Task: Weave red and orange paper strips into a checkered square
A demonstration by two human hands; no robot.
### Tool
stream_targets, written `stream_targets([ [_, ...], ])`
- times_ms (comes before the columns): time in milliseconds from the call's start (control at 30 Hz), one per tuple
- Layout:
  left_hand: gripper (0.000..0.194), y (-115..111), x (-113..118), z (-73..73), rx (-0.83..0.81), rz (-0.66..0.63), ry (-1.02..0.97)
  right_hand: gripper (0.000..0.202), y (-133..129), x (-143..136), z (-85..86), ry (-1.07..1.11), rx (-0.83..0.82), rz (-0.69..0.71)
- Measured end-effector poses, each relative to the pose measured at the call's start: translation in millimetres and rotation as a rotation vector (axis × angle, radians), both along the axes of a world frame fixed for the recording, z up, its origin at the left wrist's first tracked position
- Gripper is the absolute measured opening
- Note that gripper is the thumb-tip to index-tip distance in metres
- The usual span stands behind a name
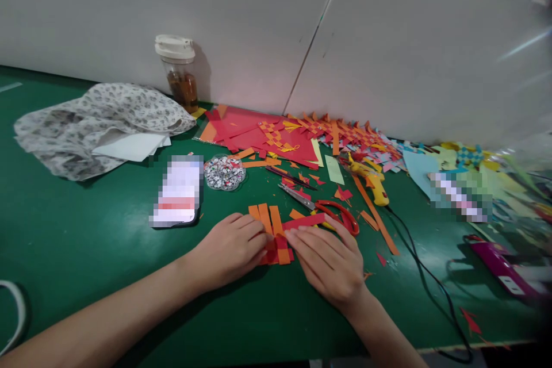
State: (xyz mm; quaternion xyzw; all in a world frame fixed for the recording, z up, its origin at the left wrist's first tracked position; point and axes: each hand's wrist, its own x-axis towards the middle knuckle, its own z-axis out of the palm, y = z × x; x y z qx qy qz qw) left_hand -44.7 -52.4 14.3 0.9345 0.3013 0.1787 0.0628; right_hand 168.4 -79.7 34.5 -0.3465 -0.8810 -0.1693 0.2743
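Note:
Orange and red paper strips (283,256) lie woven together on the green table, with loose orange ends pointing away from me. My left hand (233,247) is closed at the left side of the weave, its curled fingers pressing on the orange strips. On the right, my right hand (330,259) holds a red paper strip (307,221) that runs sideways into the weave; its fingers are together and the thumb is mostly hidden. Just beyond that hand lie red-handled scissors (338,211), blades pointing left.
Phone (176,192), clear case of googly eyes (225,172) and patterned cloth (103,121) lie left. A lidded drink cup (181,72) stands by the wall. Paper scraps (297,135) spread behind. A yellow glue gun (374,179) trails its cord toward a purple power strip (500,264).

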Motion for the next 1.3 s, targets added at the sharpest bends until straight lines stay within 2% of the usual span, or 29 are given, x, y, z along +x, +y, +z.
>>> stream_targets([
  [133, 0.024, -4, 2, -1.6, -0.052, 0.039, -0.052, 0.022, -5, -5, 2.9, 0.014, -0.118, 0.077],
  [267, 0.022, -5, 3, -2.7, -0.144, 0.062, -0.087, 0.023, -11, -10, 8.1, -0.01, -0.22, 0.161],
  [367, 0.03, -4, 3, -1.7, -0.144, 0.035, -0.065, 0.024, -13, -12, 8.6, -0.007, -0.262, 0.175],
  [467, 0.027, -4, 3, -0.1, -0.11, -0.01, -0.007, 0.021, -12, -8, 5.7, 0.037, -0.289, 0.148],
  [567, 0.025, -4, 3, 0.6, -0.103, -0.019, 0.018, 0.031, -5, 9, 0.7, 0.12, -0.239, -0.055],
  [667, 0.026, -5, 3, -0.3, -0.097, -0.032, 0.016, 0.038, 8, 29, -4.4, 0.131, -0.272, -0.396],
  [733, 0.027, -5, 3, -1.0, -0.095, -0.034, 0.01, 0.039, 15, 39, -6.4, 0.067, -0.327, -0.451],
  [933, 0.03, -4, 2, -0.3, -0.108, -0.038, 0.015, 0.03, 22, 39, -4.2, 0.173, -0.348, -0.416],
  [1033, 0.029, -4, 2, 0.0, -0.1, -0.034, 0.022, 0.028, 26, 36, -2.4, 0.053, -0.33, -0.341],
  [1133, 0.029, -4, 3, -0.2, -0.083, -0.03, 0.019, 0.018, 33, 36, 1.5, -0.072, -0.375, -0.277],
  [1300, 0.028, -5, 3, -1.3, -0.096, -0.026, 0.015, 0.011, 41, 36, 14.2, -0.074, -0.415, -0.256],
])
